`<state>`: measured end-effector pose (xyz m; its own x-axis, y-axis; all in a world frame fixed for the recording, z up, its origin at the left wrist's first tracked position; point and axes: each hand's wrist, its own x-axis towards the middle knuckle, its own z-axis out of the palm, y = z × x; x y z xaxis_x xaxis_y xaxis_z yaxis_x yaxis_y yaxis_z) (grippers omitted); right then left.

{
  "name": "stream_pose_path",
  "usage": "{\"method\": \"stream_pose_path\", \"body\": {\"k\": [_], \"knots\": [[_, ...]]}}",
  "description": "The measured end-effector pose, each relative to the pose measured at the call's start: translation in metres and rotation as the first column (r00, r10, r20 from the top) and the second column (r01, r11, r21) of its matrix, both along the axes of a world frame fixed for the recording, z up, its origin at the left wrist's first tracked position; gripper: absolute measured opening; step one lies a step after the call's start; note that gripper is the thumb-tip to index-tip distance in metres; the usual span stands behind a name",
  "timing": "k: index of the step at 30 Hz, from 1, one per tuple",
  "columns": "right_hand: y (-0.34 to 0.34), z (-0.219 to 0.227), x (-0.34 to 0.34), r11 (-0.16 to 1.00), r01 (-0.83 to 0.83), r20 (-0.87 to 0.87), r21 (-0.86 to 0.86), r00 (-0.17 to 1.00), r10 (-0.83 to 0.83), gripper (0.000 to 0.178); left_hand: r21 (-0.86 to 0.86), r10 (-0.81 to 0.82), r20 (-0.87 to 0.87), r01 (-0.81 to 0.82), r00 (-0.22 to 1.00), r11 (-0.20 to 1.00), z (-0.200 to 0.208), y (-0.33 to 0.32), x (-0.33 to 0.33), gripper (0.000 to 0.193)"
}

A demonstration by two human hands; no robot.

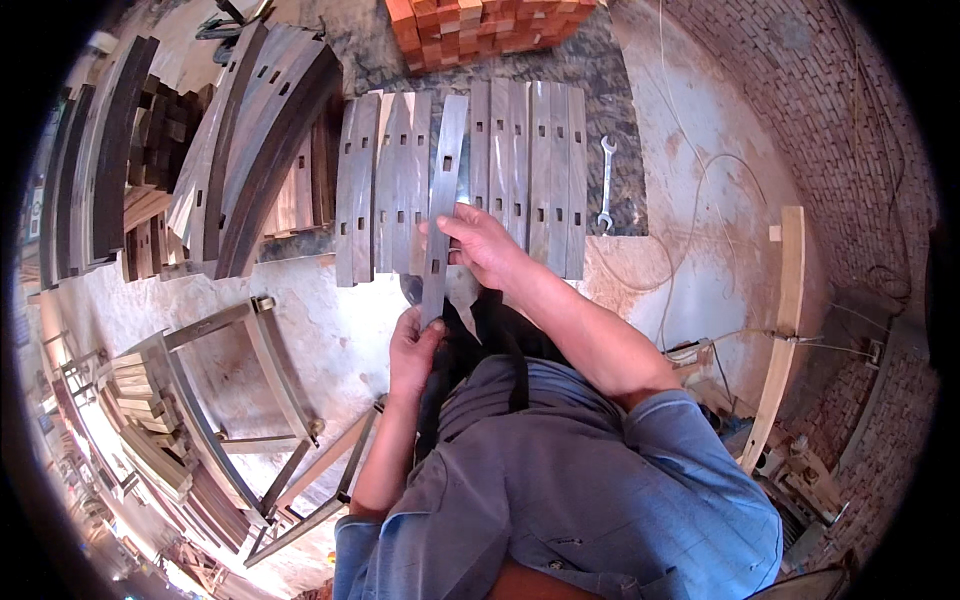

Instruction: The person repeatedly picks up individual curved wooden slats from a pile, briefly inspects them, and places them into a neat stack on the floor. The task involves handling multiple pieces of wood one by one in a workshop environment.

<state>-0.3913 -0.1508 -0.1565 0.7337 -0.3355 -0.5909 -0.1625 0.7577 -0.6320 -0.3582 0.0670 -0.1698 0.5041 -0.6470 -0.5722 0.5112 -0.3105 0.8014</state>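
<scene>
A long grey-brown wooden slat [445,165] with two rectangular mortise slots is held lengthwise in front of me, pointing away from my body. My left hand [412,350] is closed round its near end. Further up, my right hand [483,244] grips the slat's right edge between thumb and fingers. Beyond and beneath it lie several similar slotted slats [402,170] side by side in a row. More of them [527,180] continue to the right of the held piece.
A double open-ended wrench [606,185] lies right of the row. Reddish wood blocks [490,30] are stacked at the back. Dark slotted boards [270,130] lean in piles at left. A metal frame on casters [262,365] stands lower left; a wooden post [786,300] rises at right.
</scene>
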Motion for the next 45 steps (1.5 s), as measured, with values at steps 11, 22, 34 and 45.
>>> {"method": "stream_pose_path", "body": {"k": [11, 22, 34, 45], "knots": [[0.028, 0.024, 0.007, 0.953, -0.039, -0.039, -0.3, 0.999, 0.028, 0.029, 0.351, -0.289, 0.588, 0.083, 0.756, 0.933, 0.043, -0.035, 0.024, 0.053], [-0.006, 0.073, -0.007, 0.956, 0.067, 0.17, -0.286, 0.985, -0.018, 0.038, -0.082, 0.128, 0.443, -0.102, 0.887, 0.991, 0.201, -0.002, 0.127, 0.044], [-0.039, 0.031, -0.082, 0.907, 0.328, -0.019, -0.264, 0.938, -0.345, 0.023, 0.255, -0.328, 0.945, -0.608, -0.009, 0.752, 0.317, 0.052, 0.403, 0.046], [-0.043, 0.021, -0.097, 0.845, 0.45, -0.037, -0.287, 0.877, -0.48, 0.02, 0.414, -0.455, 0.883, -0.642, 0.112, 0.646, 0.289, 0.054, 0.483, 0.051]]}}
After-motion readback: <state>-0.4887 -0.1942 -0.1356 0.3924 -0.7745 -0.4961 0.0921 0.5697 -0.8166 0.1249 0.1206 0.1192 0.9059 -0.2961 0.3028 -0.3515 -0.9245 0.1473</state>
